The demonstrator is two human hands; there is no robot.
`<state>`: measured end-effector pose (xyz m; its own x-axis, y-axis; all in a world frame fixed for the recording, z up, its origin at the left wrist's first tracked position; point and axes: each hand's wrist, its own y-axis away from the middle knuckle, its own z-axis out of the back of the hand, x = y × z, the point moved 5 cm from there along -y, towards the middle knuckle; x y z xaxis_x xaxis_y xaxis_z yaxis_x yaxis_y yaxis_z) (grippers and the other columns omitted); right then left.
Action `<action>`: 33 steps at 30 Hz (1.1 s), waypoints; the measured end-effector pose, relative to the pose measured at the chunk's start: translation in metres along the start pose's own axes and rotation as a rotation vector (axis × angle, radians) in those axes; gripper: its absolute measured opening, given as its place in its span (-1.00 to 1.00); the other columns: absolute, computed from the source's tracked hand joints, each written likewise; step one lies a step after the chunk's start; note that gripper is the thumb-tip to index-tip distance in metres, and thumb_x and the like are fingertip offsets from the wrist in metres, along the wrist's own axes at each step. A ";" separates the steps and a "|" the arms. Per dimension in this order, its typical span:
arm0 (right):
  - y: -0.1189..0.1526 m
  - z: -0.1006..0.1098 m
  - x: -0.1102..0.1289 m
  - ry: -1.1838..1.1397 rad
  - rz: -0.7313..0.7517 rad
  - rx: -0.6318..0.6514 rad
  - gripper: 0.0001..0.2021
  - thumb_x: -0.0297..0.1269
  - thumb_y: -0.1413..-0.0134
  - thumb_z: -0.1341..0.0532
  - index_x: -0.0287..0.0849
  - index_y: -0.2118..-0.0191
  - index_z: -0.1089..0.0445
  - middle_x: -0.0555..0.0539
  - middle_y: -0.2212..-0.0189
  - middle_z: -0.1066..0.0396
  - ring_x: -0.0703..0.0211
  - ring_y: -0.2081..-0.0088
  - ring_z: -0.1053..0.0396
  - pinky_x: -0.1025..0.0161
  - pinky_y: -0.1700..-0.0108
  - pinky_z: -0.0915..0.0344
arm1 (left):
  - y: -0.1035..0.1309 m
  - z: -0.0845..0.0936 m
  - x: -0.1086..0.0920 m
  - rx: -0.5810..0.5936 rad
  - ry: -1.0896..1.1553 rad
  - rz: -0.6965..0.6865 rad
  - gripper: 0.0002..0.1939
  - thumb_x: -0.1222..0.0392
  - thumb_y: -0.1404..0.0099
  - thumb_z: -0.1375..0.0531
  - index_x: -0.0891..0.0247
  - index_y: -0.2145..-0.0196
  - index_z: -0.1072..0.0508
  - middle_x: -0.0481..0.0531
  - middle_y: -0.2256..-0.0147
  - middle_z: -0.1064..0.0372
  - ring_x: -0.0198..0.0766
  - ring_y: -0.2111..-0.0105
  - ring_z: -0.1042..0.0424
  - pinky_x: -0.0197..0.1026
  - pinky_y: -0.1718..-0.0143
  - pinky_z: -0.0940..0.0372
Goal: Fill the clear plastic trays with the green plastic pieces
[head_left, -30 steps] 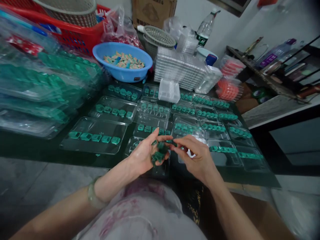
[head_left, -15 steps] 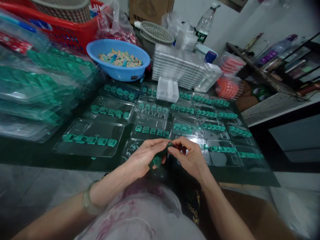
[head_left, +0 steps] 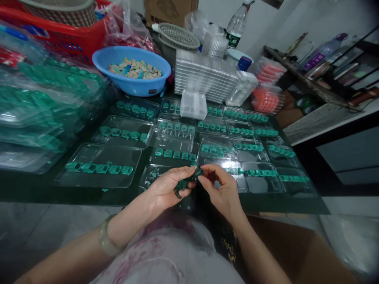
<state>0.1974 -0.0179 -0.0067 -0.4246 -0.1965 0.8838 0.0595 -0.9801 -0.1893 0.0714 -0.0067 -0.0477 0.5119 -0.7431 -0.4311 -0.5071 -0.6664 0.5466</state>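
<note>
Near the table's front edge, my left hand [head_left: 170, 183] is closed around several small dark green pieces [head_left: 182, 184], which stick out between its fingers and thumb. My right hand [head_left: 222, 187] meets it from the right, its thumb and forefinger pinched on a green piece [head_left: 197, 171] at my left fingertips. Clear plastic trays with rows of green pieces lie around them: one tray [head_left: 85, 152] at the left, another [head_left: 154, 159] just behind my hands, and several more to the right.
At the back left stand a blue basin [head_left: 103, 63] of small coloured pieces and a red basket [head_left: 68, 39]. Stacked clear trays [head_left: 23, 152] with green pieces fill the left. Behind are stacked clear boxes [head_left: 204, 73], a white box [head_left: 194, 104] and a bottle [head_left: 237, 23].
The view has shifted slightly, moving the table's contents left in the picture. Both hands stay together, and the green pieces in my left hand are turned differently.
</note>
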 end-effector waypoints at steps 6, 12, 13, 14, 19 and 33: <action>0.010 0.006 0.010 0.106 0.096 -0.071 -0.86 -0.33 -0.02 -0.17 -0.13 0.24 -0.35 0.01 0.44 -0.34 0.29 0.43 -0.29 0.33 0.38 -0.26 | -0.001 -0.011 0.004 0.026 -0.058 -0.007 -0.88 0.25 -0.05 -0.28 0.37 0.49 -0.43 -0.03 0.54 -0.21 -0.46 0.59 -0.22 -0.48 0.76 0.00; -0.011 0.062 -0.016 0.318 0.033 -0.216 -0.83 -0.27 -0.01 -0.16 -0.13 0.24 -0.40 -0.03 0.40 -0.38 0.24 0.41 -0.31 0.29 0.38 -0.27 | 0.001 -0.011 0.000 -0.001 -0.068 -0.009 -0.87 0.23 -0.10 -0.23 0.35 0.40 -0.42 0.08 0.32 -0.32 -0.40 0.52 -0.27 -0.44 0.76 -0.01; -0.018 0.074 -0.023 0.373 0.028 -0.246 -0.82 -0.27 -0.01 -0.16 -0.14 0.24 -0.42 -0.05 0.39 -0.39 0.23 0.40 -0.31 0.28 0.37 -0.27 | 0.001 -0.010 -0.001 0.001 -0.059 -0.003 -0.88 0.23 -0.10 -0.22 0.35 0.40 -0.42 0.09 0.32 -0.32 -0.39 0.51 -0.27 -0.43 0.75 -0.01; -0.025 0.083 -0.031 0.424 0.025 -0.264 -0.82 -0.28 0.01 -0.16 -0.15 0.25 -0.43 -0.06 0.37 -0.39 0.22 0.41 -0.31 0.27 0.37 -0.27 | 0.002 -0.009 -0.001 0.002 -0.048 0.006 -0.89 0.24 -0.11 -0.21 0.35 0.40 -0.41 0.09 0.32 -0.32 -0.39 0.51 -0.27 -0.42 0.75 -0.02; -0.052 0.094 -0.059 0.571 0.036 -0.167 -0.83 -0.33 0.05 -0.17 -0.19 0.30 -0.46 -0.07 0.41 -0.39 0.24 0.45 -0.32 0.26 0.34 -0.25 | 0.002 -0.005 -0.001 0.009 -0.033 0.020 -0.89 0.25 -0.12 -0.20 0.36 0.40 -0.41 0.07 0.32 -0.30 -0.40 0.51 -0.26 -0.42 0.75 -0.02; -0.059 0.070 -0.061 1.007 0.111 0.078 -0.82 -0.41 -0.01 -0.12 -0.20 0.31 -0.46 -0.14 0.42 -0.39 0.08 0.31 -0.29 0.18 0.22 -0.17 | 0.000 -0.006 -0.003 0.011 0.212 0.114 -0.80 0.25 -0.18 -0.12 0.51 0.36 -0.42 0.22 0.34 -0.31 -0.22 0.41 -0.35 -0.32 0.58 -0.28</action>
<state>0.2826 0.0501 -0.0196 -0.9747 -0.2072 0.0842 0.1886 -0.9638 -0.1885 0.0739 -0.0038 -0.0418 0.5846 -0.7847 -0.2059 -0.5771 -0.5806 0.5744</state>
